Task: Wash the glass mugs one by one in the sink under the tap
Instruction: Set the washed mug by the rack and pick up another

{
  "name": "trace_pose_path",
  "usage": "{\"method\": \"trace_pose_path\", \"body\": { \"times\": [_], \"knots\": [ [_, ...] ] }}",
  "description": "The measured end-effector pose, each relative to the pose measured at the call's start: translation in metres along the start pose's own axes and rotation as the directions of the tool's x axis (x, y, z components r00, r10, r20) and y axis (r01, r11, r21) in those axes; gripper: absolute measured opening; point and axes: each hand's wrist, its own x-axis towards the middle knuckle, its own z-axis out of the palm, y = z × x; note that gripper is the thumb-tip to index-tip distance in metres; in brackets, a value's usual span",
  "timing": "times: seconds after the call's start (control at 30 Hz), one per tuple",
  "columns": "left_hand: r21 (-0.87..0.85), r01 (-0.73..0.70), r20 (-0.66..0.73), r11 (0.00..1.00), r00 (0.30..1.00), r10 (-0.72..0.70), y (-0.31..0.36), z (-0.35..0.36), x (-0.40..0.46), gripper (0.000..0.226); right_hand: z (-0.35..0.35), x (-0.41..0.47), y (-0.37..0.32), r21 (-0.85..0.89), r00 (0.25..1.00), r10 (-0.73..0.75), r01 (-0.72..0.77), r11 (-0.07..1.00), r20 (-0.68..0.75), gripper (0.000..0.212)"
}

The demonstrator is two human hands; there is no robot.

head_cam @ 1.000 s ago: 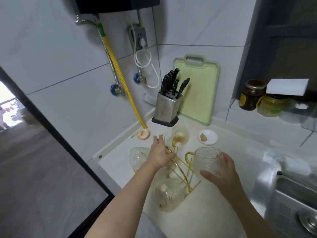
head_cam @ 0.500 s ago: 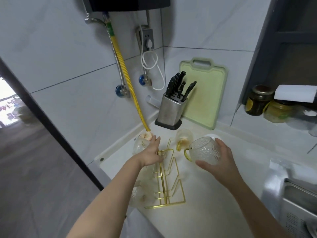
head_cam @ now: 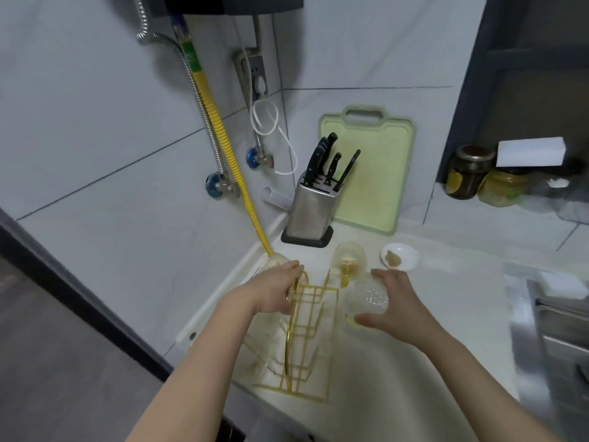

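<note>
Glass mug (head_cam: 368,299), textured/dimpled body, sits in the right hand (head_cam: 393,306) just right of the gold wire rack (head_cam: 306,333), over the white counter (head_cam: 398,371), well left of the sink (head_cam: 561,339) at the right edge. Right hand is cupped round the body, thumb on the near side, fingers over the far side; the yellow handle isn't used, faces roughly left/away. Left hand (head_cam: 275,291) is closed on the rack's top loop, steadying it. Another mug (head_cam: 349,256) stands further back, near the knife block (head_cam: 310,207); more glass looks to be on the rack's left side, blurred, can't count. Handling, my read: rigid, brittle, moderately heavy for its size; the dimples give decent friction dry, but expect it slippery once wet or soapy. Body wrap is OK for the carry; under the tap I'd hook a finger through the handle plus support the base. Keep it off the rack wires and the steel sink wall, chip risk.
</note>
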Motion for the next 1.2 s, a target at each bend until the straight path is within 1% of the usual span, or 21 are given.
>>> {"method": "trace_pose_path", "body": {
  "times": [0.07, 0.13, 0.2, 0.3, 0.37, 0.47, 0.6, 0.67, 0.77, 0.87, 0.97, 1.1, 1.2],
  "knots": [
    [0.039, -0.045, -0.033, 0.998, 0.998, 0.046, -0.007, -0.002, -0.001, 0.092, 0.009, 0.002, -0.009, -0.01, 1.0, -0.003, 0.003, 1.0, 0.015, 0.096],
    [-0.001, -0.082, -0.066, 0.997, 0.994, 0.082, -0.013, 0.0, -0.002, 0.091, 0.018, 0.005, -0.018, 0.004, 0.999, -0.005, 0.005, 1.0, 0.04, 0.096],
    [-0.116, -0.098, -0.1, 0.988, 0.991, 0.087, -0.021, 0.006, -0.003, 0.09, 0.022, 0.009, -0.026, -0.001, 0.999, -0.013, 0.014, 1.0, 0.053, 0.096],
    [-0.321, -0.131, -0.138, 0.938, 0.986, 0.09, -0.032, 0.017, -0.003, 0.086, 0.02, 0.016, -0.034, -0.076, 0.995, -0.021, 0.028, 0.997, 0.093, 0.098],
    [-0.394, -0.155, -0.175, 0.906, 0.98, 0.092, -0.035, 0.024, -0.002, 0.079, 0.017, 0.019, -0.039, -0.135, 0.993, -0.018, 0.034, 0.99, 0.12, 0.098],
    [-0.417, -0.175, -0.28, 0.892, 0.958, 0.057, -0.029, 0.033, 0.0, 0.072, 0.016, 0.023, -0.047, -0.217, 0.992, -0.019, 0.046, 0.975, 0.125, 0.093],
    [-0.48, -0.206, -0.412, 0.853, 0.911, -0.012, -0.018, 0.045, 0.002, 0.066, 0.015, 0.025, -0.054, -0.316, 0.99, -0.036, 0.079, 0.945, 0.138, 0.088],
    [-0.533, -0.224, -0.455, 0.816, 0.889, -0.054, -0.015, 0.051, 0.006, 0.064, 0.014, 0.025, -0.054, -0.39, 0.99, -0.053, 0.101, 0.915, 0.131, 0.088],
    [-0.634, -0.249, -0.479, 0.732, 0.869, -0.12, -0.013, 0.058, 0.011, 0.06, 0.018, 0.028, -0.051, -0.505, 0.988, -0.058, 0.123, 0.854, 0.143, 0.088],
    [-0.67, -0.266, -0.489, 0.693, 0.861, -0.142, -0.012, 0.064, 0.014, 0.056, 0.031, 0.036, -0.047, -0.519, 0.982, -0.017, 0.115, 0.847, 0.19, 0.09],
    [-0.675, -0.281, -0.494, 0.682, 0.859, -0.135, -0.014, 0.068, 0.016, 0.053, 0.045, 0.044, -0.047, -0.519, 0.973, 0.006, 0.117, 0.847, 0.229, 0.087],
    [-0.659, -0.276, -0.496, 0.7, 0.859, -0.128, -0.016, 0.071, 0.02, 0.052, 0.062, 0.051, -0.045, -0.549, 0.966, -0.002, 0.149, 0.822, 0.258, 0.084],
    [-0.632, -0.269, -0.491, 0.727, 0.865, -0.106, -0.019, 0.069, 0.023, 0.053, 0.072, 0.051, -0.04, -0.543, 0.964, -0.011, 0.159, 0.825, 0.266, 0.083]
  ]
}}
